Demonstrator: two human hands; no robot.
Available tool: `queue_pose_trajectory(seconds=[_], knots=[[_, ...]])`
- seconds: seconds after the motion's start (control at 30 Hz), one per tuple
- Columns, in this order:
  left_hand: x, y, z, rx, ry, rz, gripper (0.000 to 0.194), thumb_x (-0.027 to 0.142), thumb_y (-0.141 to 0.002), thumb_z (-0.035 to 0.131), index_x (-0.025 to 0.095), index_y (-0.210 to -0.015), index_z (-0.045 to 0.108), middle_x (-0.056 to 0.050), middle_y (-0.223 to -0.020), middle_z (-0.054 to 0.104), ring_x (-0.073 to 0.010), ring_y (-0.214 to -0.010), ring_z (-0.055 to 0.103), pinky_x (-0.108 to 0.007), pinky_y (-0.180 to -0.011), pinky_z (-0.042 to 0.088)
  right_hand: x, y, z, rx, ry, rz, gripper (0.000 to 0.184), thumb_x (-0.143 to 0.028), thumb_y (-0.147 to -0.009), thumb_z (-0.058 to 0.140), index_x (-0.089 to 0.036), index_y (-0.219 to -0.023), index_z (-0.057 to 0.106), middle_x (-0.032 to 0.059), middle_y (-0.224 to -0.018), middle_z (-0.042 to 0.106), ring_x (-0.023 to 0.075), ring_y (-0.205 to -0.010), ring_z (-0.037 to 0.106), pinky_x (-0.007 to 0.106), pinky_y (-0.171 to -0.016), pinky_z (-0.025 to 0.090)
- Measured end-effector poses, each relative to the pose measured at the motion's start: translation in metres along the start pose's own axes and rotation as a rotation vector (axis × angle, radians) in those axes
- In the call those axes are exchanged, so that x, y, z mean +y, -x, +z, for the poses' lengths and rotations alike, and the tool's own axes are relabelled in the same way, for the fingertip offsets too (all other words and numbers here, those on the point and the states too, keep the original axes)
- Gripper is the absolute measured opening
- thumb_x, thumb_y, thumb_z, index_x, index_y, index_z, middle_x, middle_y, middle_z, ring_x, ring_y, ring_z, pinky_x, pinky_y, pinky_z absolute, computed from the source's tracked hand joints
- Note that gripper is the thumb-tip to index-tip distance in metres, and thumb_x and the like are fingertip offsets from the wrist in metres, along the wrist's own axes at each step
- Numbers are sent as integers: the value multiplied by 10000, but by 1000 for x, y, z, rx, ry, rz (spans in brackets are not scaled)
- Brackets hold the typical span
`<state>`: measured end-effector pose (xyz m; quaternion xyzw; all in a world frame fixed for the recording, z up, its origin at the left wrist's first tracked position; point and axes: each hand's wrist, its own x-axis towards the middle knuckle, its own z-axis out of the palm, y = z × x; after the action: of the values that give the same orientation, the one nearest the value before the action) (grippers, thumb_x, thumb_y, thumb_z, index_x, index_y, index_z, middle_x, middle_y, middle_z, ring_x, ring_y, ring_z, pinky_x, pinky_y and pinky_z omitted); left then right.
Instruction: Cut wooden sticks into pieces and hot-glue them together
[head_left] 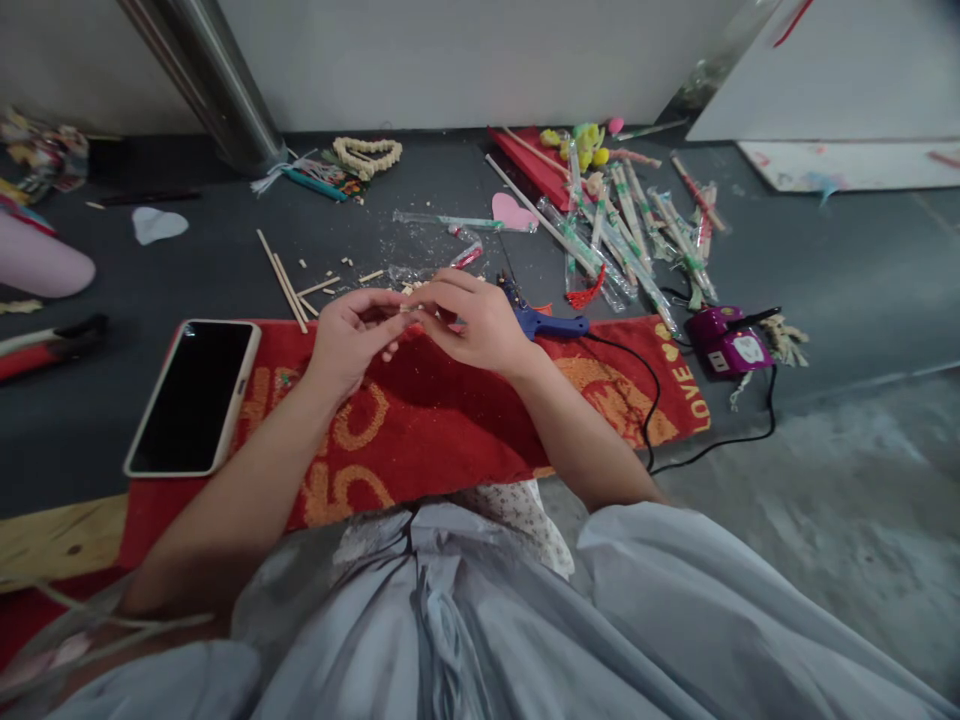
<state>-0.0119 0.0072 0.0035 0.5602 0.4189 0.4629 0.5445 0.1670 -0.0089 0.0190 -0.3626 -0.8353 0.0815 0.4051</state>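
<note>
My left hand [351, 338] and my right hand [480, 318] meet above a red towel [450, 430], fingertips pinched together. Between the fingertips is something small and pale; its kind is too small to make out. Just beyond the hands, tiny cut wooden bits and crumbs lie scattered on the dark tabletop. Several thin wooden sticks [279, 285] lie to the left of my left hand. A blue glue gun [551, 323] rests beside my right wrist, partly hidden behind that hand, with a black cord trailing right.
A phone [196, 400] lies at the towel's left. Wrapped sticks [637, 235], a pink paper heart [514, 211] and a purple device [727, 342] are at right. Farther back are a beaded-looking heart frame [367, 155] and a metal post [217, 80]. Red-handled pliers [37, 350] sit far left.
</note>
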Motion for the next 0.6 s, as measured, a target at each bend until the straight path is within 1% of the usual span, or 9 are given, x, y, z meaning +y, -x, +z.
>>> queue_pose_trajectory(seconds=[0.07, 0.17, 0.27, 0.43, 0.6], knots=[[-2, 0, -1, 18, -81, 100, 310, 395, -645, 822, 183, -841, 707, 16, -655, 645, -50, -403, 470, -199, -364, 372, 2, 1, 2, 2, 1, -6, 172, -218, -956, 459, -170, -999, 618, 46, -887, 633, 128, -803, 599, 256, -728, 480], [-4, 0, -3, 76, -208, 240, 245, 354, -682, 800, 190, -843, 716, 11, -687, 658, -56, -467, 507, -195, -427, 406, 6, 2, 4, 8, 5, -22, 167, -230, -964, 462, -165, -984, 615, 44, -878, 629, 126, -807, 603, 249, -717, 477], [-6, 0, -5, 121, -301, 346, 190, 310, -693, 788, 195, -827, 718, 8, -690, 659, -68, -523, 530, -196, -477, 417, 7, 1, 5, 28, 0, -36, 171, -231, -969, 462, -157, -968, 616, 38, -857, 623, 119, -794, 601, 238, -705, 472], [-7, 1, -6, 112, -412, 449, 126, 235, -708, 750, 206, -827, 717, 17, -703, 634, -64, -511, 491, -207, -477, 391, 4, 1, 6, 50, -23, -41, 160, -266, -969, 488, -166, -971, 613, 23, -823, 617, 111, -763, 596, 239, -703, 475], [-3, 5, -6, 132, -507, 501, 91, 184, -719, 701, 201, -808, 705, 19, -698, 623, -57, -490, 438, -211, -460, 353, 3, 2, 6, 31, -24, -41, 193, -335, -973, 497, -169, -970, 595, 24, -836, 620, 107, -739, 585, 242, -686, 476]])
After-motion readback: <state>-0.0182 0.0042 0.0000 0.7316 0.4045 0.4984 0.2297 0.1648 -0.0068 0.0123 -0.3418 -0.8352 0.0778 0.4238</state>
